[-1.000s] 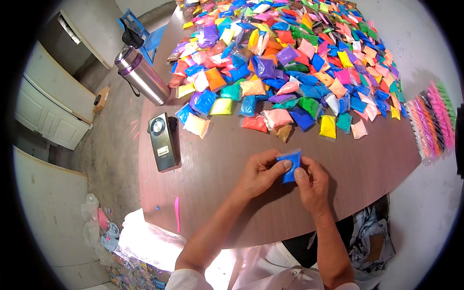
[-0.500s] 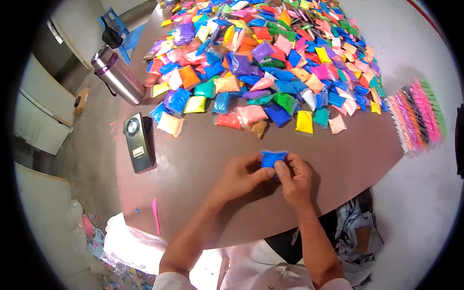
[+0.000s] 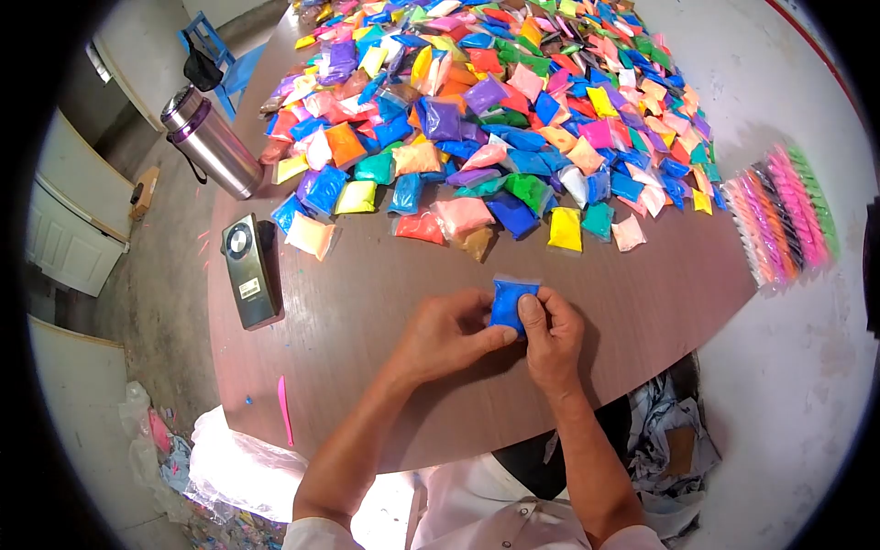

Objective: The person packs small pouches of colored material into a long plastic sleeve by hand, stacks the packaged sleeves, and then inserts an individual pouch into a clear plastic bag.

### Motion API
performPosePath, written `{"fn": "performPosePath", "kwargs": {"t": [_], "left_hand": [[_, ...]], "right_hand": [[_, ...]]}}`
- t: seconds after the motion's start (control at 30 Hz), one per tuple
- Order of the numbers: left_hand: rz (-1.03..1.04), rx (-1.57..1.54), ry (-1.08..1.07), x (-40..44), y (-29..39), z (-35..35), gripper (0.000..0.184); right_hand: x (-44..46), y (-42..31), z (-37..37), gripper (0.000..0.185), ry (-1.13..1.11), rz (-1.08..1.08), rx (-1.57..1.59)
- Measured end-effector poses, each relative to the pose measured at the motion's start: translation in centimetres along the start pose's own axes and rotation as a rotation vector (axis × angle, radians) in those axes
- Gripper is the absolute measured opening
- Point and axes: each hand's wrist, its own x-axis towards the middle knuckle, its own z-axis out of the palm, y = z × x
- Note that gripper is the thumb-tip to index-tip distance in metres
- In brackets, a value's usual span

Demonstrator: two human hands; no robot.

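Note:
A small clear packet with soft-looking blue contents (image 3: 510,301) is held upright above the near part of the table. My right hand (image 3: 554,341) pinches its right side, thumb across the front and fingers behind. On the other side, my left hand (image 3: 445,335) has its thumb at the packet's lower left corner and its fingers at the left edge, partly hidden behind it. Beyond both hands, a large heap of packets in many colours (image 3: 440,119) covers the far part of the table, with a yellow packet (image 3: 566,229) and a pale peach packet (image 3: 629,234) along its near edge.
A steel thermos (image 3: 213,147) and a dark box-shaped device (image 3: 249,273) stand on the left of the brown table (image 3: 367,266). A pink plastic tool (image 3: 285,411) lies near the front left edge. Bagged coloured twisted strips (image 3: 784,215) lie at right. Behind is a blue chair (image 3: 225,60).
The blue packet has turned more face-on, and more of its front shows between my hands. My left thumb has slid toward its lower corner. The whole view has shifted slightly.

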Motion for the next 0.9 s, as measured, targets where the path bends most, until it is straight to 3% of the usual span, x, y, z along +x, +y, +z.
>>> {"fn": "performPosePath", "kwargs": {"t": [0.17,0.27,0.47,0.53,0.63,0.9], "left_hand": [[-0.044,0.008,0.004,0.2,-1.5,-0.2,0.029],[-0.043,-0.168,0.001,0.2,-1.5,-0.4,0.026],[-0.097,0.071,-0.038,0.3,-0.7,-0.6,0.026],[-0.021,-0.107,-0.021,0.1,-0.3,-0.2,0.027],[-0.072,-0.214,0.004,0.1,-0.4,0.0,0.024],[-0.009,-0.192,-0.002,0.4,-2.7,-1.0,0.021]], "right_hand": [[-0.2,-1.0,0.1,0.029,-0.032,0.038,-0.041],[-0.1,-2.2,0.6,0.030,-0.051,0.044,-0.010],[0.1,-1.2,-0.1,0.029,-0.051,-0.018,-0.055],[0.1,-0.6,-0.2,0.028,-0.053,-0.042,-0.060],[-0.2,-0.4,0.1,0.024,-0.049,-0.036,-0.037],[-0.1,-1.6,0.2,0.021,-0.154,-0.072,-0.040]]}}
